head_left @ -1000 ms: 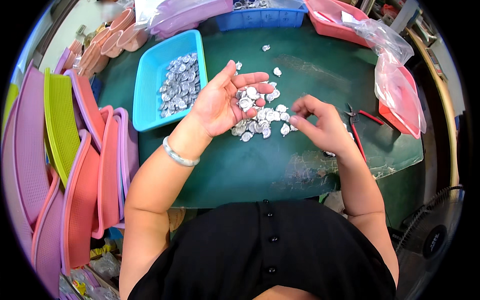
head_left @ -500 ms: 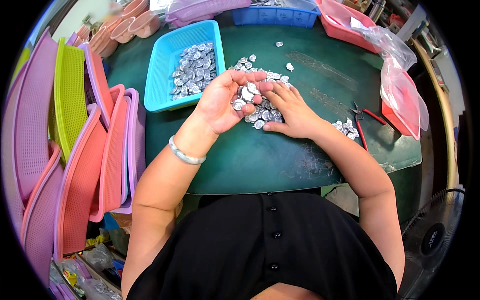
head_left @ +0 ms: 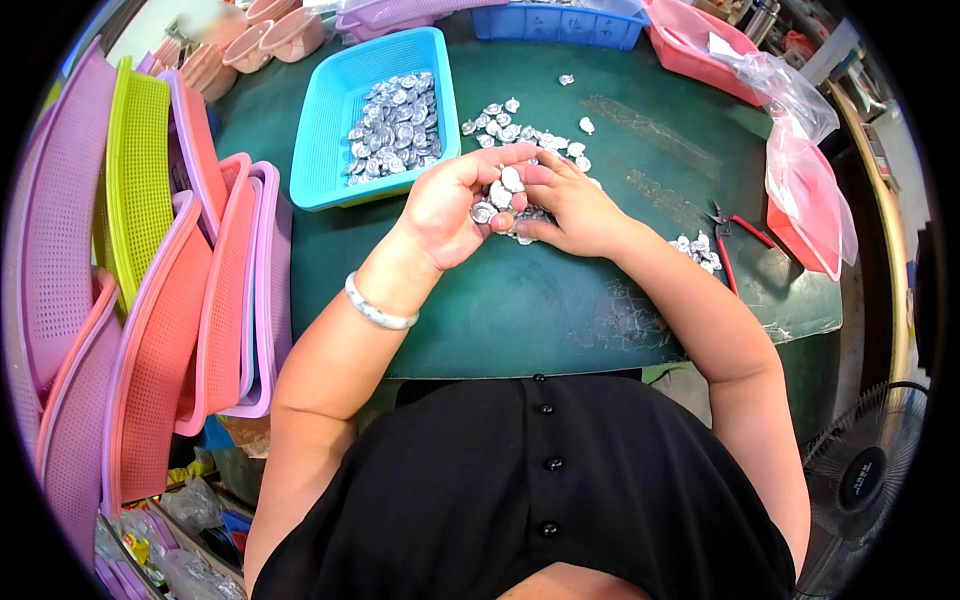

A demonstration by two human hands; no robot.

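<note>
My left hand [head_left: 447, 208], palm turned up, is cupped around several small silvery metal pieces [head_left: 505, 188], round with a swirl-like relief. Against its fingertips lies my right hand [head_left: 580, 208], fingers curled inward and thumb low; what it grips, if anything, is hidden. Beneath both hands is a pile of the same pieces [head_left: 535, 213], mostly covered. Other loose pieces [head_left: 500, 125] spread over the green table [head_left: 480, 320] just beyond the hands. A bright blue basket [head_left: 312, 150] at the left holds many more.
Red-handled cutters [head_left: 724, 250] lie beside a small heap of pieces [head_left: 697, 252] at the right. Pink trays [head_left: 800, 225] with plastic bags line the right edge. A blue tray [head_left: 560, 28] stands at the back. Stacked baskets [head_left: 150, 300] rise at the left; a fan [head_left: 865, 480] is lower right.
My right hand has drawn in and curled toward the left hand, covering more of the pile. The left hand stays cupped on its pieces; the view has shifted slightly.
</note>
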